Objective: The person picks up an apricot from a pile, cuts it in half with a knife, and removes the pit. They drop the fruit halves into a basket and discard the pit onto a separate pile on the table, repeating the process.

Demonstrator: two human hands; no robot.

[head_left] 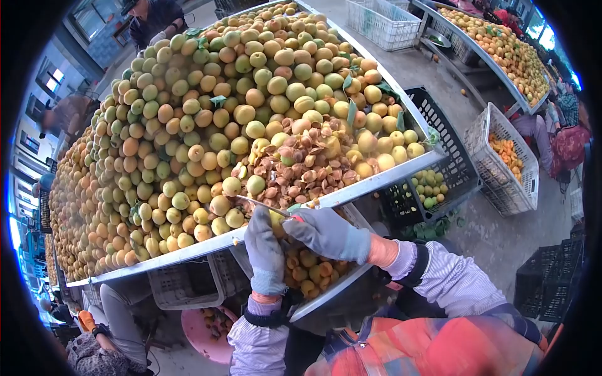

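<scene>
My right hand [329, 234], in a grey glove, grips a small knife [263, 205]; a bit of red shows at its handle, and the thin blade points left. Wrapped round a yellowish apricot [276, 223] is my gloved left hand [263, 249], close beside the right one at the table's front rim. The fruit is mostly hidden by fingers. Just beyond the blade lies a heap of brown apricot stones [304, 164] among whole green and orange apricots [207, 135]. Beneath my hands, a crate holds halved apricots [308, 271].
The metal table rim [376, 183] runs in front of me. A black crate [433, 144] with green fruit and a white crate [501, 160] with orange halves stand right. A pink basin [204, 335] sits below left. Other people work around, one with an orange glove [86, 320].
</scene>
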